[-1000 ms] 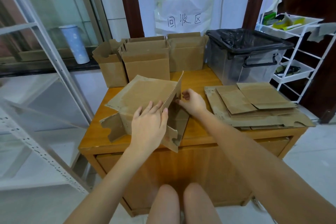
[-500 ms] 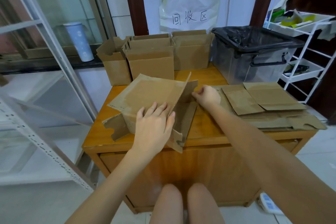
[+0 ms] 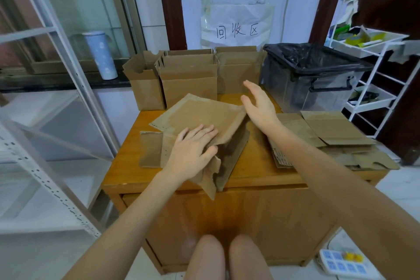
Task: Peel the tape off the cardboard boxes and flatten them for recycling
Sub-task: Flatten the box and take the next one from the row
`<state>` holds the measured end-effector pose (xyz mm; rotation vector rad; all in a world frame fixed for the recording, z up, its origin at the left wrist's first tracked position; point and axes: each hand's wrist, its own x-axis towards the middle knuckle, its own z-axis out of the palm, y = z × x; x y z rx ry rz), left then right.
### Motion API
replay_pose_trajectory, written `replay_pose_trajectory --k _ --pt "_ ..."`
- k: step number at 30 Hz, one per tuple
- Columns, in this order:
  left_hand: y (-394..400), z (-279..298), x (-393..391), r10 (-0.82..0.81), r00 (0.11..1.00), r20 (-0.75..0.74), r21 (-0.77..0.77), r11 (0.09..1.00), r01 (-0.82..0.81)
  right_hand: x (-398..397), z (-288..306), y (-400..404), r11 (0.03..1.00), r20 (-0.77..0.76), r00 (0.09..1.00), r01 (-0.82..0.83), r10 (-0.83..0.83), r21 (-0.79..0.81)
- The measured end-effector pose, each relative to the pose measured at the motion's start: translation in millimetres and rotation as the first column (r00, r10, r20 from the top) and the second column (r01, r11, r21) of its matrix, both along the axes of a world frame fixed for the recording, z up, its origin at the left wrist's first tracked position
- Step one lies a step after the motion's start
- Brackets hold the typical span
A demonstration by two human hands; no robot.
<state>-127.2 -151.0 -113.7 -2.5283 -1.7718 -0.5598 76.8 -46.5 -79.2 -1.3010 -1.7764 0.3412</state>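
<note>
R hand (image 3: 259, 107) now lifted, splayed; L hand (image 3: 193, 150) flat on box (image 3: 200, 116)

Ahead of me a white paper sheet (image 3: 237, 26) is stuck to the wall. On it I read three handwritten characters: 回收区. I can read nothing else.
</note>
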Motion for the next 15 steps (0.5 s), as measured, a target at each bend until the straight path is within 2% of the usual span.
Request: replay_pose_trajectory --k 3,5,7,11,15 --pt "8.4 0.3 -15.9 -0.094 0.994 0.056 -0.096 0.990 0.099 1.2 5.4 -3.3 0.997 0.165 0.984 -0.074 0.072 0.003" --pt "11.5 -0.5 -28.3 -0.182 0.978 0.105 -0.173 0.965 0.199 0.8 2.7 -4.6 0.987 0.326 0.931 -0.150 0.162 -0.062" --pt "13.0 -1.8 -39.0 -0.238 0.956 0.169 -0.263 0.924 0.277 -0.5 0.0 -8.9 0.968 0.419 0.874 -0.194 0.244 -0.160" --pt "11.8 -11.6 -55.2 -0.128 0.889 0.440 -0.408 0.853 0.325 -8.8 -13.1 -23.0 0.924 0.561 0.736 -0.266 0.379 -0.275" --pt "14.2 -30.8 -57.9 -0.040 0.851 0.524 -0.426 0.852 0.303 -24.1 -48.9 -36.2 0.892 0.688 0.567 -0.271 0.453 -0.363"
